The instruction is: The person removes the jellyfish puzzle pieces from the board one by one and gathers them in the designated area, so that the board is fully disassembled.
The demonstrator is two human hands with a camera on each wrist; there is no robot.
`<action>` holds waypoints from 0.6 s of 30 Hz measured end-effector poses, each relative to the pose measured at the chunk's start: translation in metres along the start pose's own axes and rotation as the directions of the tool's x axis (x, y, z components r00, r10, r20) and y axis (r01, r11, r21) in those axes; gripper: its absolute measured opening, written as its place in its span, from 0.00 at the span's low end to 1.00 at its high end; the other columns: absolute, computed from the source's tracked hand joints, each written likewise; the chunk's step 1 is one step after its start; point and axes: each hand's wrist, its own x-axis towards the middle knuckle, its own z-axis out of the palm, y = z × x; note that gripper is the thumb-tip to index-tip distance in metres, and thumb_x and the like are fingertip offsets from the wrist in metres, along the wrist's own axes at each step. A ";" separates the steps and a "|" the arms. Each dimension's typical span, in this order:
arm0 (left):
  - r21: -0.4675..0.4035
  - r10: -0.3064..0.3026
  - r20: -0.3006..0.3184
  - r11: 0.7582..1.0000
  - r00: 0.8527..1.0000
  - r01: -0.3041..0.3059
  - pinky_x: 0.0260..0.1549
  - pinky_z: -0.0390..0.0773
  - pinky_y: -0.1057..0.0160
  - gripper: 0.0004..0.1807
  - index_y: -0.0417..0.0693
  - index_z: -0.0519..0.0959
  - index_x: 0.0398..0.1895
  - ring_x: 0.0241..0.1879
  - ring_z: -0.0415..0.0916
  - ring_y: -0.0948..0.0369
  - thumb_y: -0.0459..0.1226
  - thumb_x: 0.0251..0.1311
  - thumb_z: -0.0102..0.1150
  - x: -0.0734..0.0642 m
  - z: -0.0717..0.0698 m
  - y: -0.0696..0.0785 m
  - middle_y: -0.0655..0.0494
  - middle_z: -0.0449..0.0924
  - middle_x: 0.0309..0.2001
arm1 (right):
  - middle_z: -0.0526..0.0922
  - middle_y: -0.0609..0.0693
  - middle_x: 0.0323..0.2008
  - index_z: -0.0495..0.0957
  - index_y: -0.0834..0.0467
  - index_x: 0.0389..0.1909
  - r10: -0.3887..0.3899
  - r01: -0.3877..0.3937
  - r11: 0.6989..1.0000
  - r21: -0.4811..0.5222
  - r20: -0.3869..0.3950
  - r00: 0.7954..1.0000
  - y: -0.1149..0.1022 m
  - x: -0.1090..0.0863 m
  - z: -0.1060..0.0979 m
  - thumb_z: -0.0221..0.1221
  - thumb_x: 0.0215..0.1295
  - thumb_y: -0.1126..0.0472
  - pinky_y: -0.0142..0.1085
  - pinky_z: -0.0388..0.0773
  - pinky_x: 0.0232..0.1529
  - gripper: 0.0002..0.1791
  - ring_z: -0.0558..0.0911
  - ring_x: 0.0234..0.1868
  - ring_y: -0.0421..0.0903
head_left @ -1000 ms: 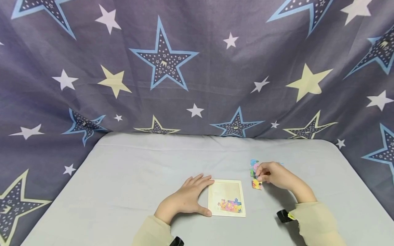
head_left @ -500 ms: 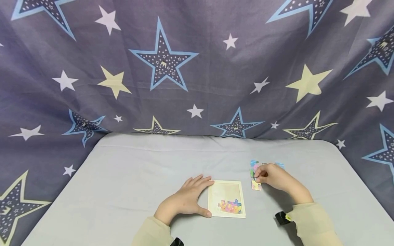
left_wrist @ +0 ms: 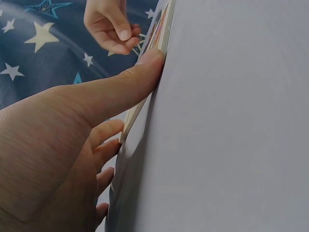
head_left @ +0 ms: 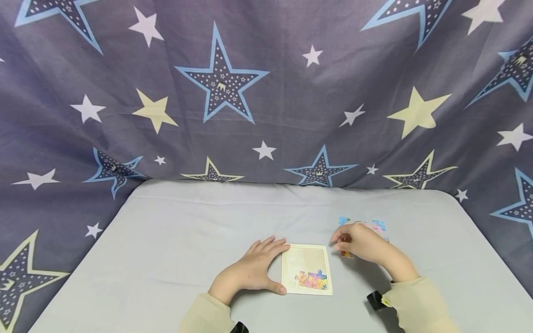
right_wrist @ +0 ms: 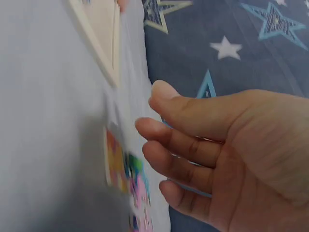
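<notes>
A shallow wooden puzzle tray [head_left: 306,293] lies flat, with joined jigsaw pieces [head_left: 311,280], pink, yellow and blue, in its lower right corner. My left hand [head_left: 251,270] is spread along the tray's left side. Its thumb touches the near corner and its index finger the far corner. Right of the tray, my right hand [head_left: 362,243] hovers over loose jigsaw pieces [head_left: 378,225], hiding some of them. In the right wrist view its fingers are loosely bent, the thumb apart from them, and nothing shows between. Just beneath lies a yellow and orange piece [right_wrist: 115,159].
A pale grey cloth [head_left: 200,231] covers the table. Behind it hangs a dark curtain [head_left: 283,106] printed with stars. Both wrists wear a black device; the right one [head_left: 376,300] sits low beside the beige sleeve [head_left: 418,305].
My right hand has shifted left from the loose pieces toward the tray, uncovering more blue pieces behind it. The left hand and the tray have stayed in place.
</notes>
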 end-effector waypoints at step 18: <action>0.001 0.002 -0.002 1.000 1.000 -0.002 0.73 0.39 0.42 0.58 0.53 0.61 0.75 0.77 0.42 0.50 0.60 0.39 0.76 0.000 0.000 0.000 0.55 0.52 0.77 | 0.77 0.38 0.29 0.82 0.53 0.36 -0.161 0.159 0.987 0.026 0.152 0.975 -0.044 0.002 0.038 0.70 0.57 0.64 0.30 0.76 0.33 0.08 0.74 0.31 0.35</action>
